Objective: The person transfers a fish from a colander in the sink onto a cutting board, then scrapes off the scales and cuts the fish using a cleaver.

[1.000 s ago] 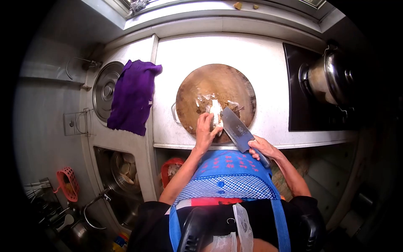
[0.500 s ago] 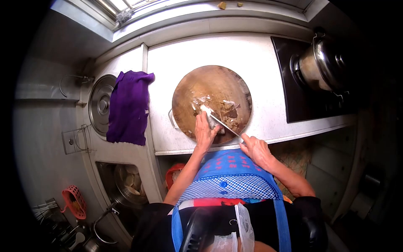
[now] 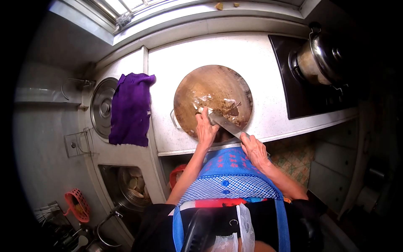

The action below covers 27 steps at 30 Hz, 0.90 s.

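A round wooden chopping board (image 3: 210, 80) lies on the white counter in front of me. My left hand (image 3: 205, 131) is over the board's near part, its fingers closed on a pale, greyish piece of food (image 3: 212, 120) mostly hidden beneath them. In my right hand (image 3: 254, 150) is the handle of a kitchen knife (image 3: 230, 127). Its broad blade points up and left, the tip close beside my left fingers, its flat side showing. Small white scraps (image 3: 205, 98) and dark wet patches are scattered across the wood.
A lidded steel pot (image 3: 315, 63) stands on the black cooktop (image 3: 289, 96) at right. To the left, a purple cloth (image 3: 131, 109) partly covers a round metal lid (image 3: 100, 107). Lower left, a sink holds a steel colander (image 3: 126, 191) with pale pieces. A red basket (image 3: 77, 206) hangs nearby.
The knife blade has turned from edge-on to showing its flat side, and my right hand has rolled with it. My left hand still rests on the food, its fingers slightly shifted.
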{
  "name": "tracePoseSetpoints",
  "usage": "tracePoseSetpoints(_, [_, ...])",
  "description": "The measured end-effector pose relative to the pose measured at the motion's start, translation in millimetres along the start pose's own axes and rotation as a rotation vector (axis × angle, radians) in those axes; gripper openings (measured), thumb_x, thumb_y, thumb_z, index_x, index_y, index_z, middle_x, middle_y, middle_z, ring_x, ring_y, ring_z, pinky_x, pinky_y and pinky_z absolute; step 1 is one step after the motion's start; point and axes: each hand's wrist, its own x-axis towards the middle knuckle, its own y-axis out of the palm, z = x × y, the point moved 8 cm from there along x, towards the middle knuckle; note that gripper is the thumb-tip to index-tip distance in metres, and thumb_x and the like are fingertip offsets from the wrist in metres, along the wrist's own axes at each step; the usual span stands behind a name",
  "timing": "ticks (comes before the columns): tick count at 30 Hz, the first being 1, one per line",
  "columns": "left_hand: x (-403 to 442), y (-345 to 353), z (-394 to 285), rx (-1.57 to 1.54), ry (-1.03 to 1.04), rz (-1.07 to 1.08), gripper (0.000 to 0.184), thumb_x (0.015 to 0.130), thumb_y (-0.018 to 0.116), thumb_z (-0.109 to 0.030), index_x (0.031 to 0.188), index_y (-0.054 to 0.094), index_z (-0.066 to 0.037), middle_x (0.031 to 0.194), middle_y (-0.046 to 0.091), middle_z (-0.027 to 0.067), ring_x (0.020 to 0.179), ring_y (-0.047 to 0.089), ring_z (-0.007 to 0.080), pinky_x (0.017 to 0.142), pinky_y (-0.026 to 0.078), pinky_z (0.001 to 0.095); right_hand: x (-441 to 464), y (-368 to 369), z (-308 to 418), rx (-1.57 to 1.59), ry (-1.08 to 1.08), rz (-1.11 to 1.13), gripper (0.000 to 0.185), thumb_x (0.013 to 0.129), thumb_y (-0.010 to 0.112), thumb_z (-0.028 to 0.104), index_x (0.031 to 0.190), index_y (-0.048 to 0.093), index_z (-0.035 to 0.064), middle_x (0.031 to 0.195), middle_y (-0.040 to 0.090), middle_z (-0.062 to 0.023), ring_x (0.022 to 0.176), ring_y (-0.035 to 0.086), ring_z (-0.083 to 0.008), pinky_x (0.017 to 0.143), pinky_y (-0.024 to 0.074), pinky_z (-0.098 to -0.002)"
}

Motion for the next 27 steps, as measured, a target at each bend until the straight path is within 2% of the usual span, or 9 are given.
tracePoseSetpoints(2, [0,0,0,0.001,-0.008,-0.010,0.078,0.070,0.076,-0.025,0.136,0.040,-0.007,0.109,0.047,0.0208,0.098,0.055,0.0401,0.082,0.048,0.0465,-2,4,0,0.079,0.032,0.010,0.040,0.084,0.067,0.017,0.119,0.051,0.0083,0.084,0.057,-0.0176,0.073,0.063,-0.0355,0.059,0.0510,-0.0442])
tracePoseSetpoints(5, [0,0,-2,-0.006,-0.010,-0.018,0.084,0.069,0.080,-0.039,0.136,0.040,-0.008,0.108,0.047,0.0215,0.097,0.056,0.0404,0.081,0.047,0.0474,-3,-6,-7,0.324,0.033,-0.149,0.030,0.090,0.061,0.023,0.114,0.053,0.0072,0.074,0.059,-0.0184,0.065,0.063,-0.0343,0.056,0.0496,-0.0439])
tracePoseSetpoints(7, [-2,-1,-3,-0.024,-0.004,-0.021,0.088,0.068,0.081,-0.046,0.136,0.040,-0.008,0.108,0.048,0.0217,0.096,0.056,0.0405,0.081,0.047,0.0478,-5,14,-30,0.633,0.400,0.185,0.029,0.092,0.059,0.026,0.111,0.053,0.0051,0.065,0.059,-0.0165,0.056,0.060,-0.0301,0.054,0.0485,-0.0417])
tracePoseSetpoints(8, [-2,-2,-3,-0.018,0.001,-0.021,0.088,0.068,0.081,-0.046,0.136,0.040,-0.008,0.108,0.048,0.0218,0.096,0.056,0.0406,0.081,0.047,0.0480,-5,8,-38,0.685,0.418,0.139,0.030,0.092,0.058,0.028,0.108,0.053,0.0033,0.055,0.054,-0.0118,0.050,0.055,-0.0232,0.051,0.0466,-0.0381])
tracePoseSetpoints(10, [-1,4,-6,-0.005,-0.001,-0.021,0.088,0.068,0.081,-0.045,0.137,0.040,-0.008,0.107,0.049,0.0218,0.095,0.057,0.0406,0.081,0.047,0.0482,-8,5,-62,0.881,0.513,0.211,0.025,0.093,0.058,0.024,0.106,0.055,0.0034,0.057,0.052,-0.0023,0.049,0.051,-0.0108,0.045,0.0415,-0.0296])
tracePoseSetpoints(12, [-3,4,-7,-0.016,0.044,-0.027,0.088,0.068,0.081,-0.040,0.137,0.037,-0.008,0.107,0.046,0.0214,0.093,0.056,0.0422,0.077,0.048,0.0496,-7,-16,-60,0.862,0.520,0.210,0.023,0.093,0.059,0.024,0.104,0.056,0.0036,0.056,0.051,-0.0010,0.048,0.049,-0.0095,0.044,0.0400,-0.0285])
tracePoseSetpoints(18, [-7,11,-12,-0.035,0.054,-0.026,0.084,0.065,0.084,-0.034,0.132,0.039,-0.007,0.108,0.047,0.0203,0.095,0.057,0.0410,0.079,0.048,0.0495,21,-43,-53,0.717,0.284,0.440,0.023,0.092,0.057,0.026,0.091,0.054,0.0026,0.055,0.048,-0.0019,0.049,0.048,-0.0102,0.045,0.0379,-0.0295])
tracePoseSetpoints(22, [-12,8,-10,-0.038,0.002,-0.039,0.086,0.064,0.085,-0.034,0.132,0.039,-0.007,0.109,0.047,0.0197,0.096,0.057,0.0406,0.080,0.048,0.0487,35,-35,-62,0.643,0.288,0.574,0.032,0.091,0.053,0.033,0.102,0.059,0.0030,0.058,0.051,-0.0068,0.051,0.051,-0.0141,0.050,0.0419,-0.0336])
tracePoseSetpoints(27, [-18,20,-12,-0.023,-0.026,-0.061,0.087,0.063,0.085,-0.033,0.133,0.039,-0.007,0.111,0.047,0.0188,0.101,0.055,0.0404,0.083,0.048,0.0473,46,-19,-89,0.819,0.301,0.701,0.022,0.092,0.056,0.028,0.095,0.057,0.0058,0.063,0.051,-0.0005,0.050,0.050,-0.0090,0.046,0.0418,-0.0260])
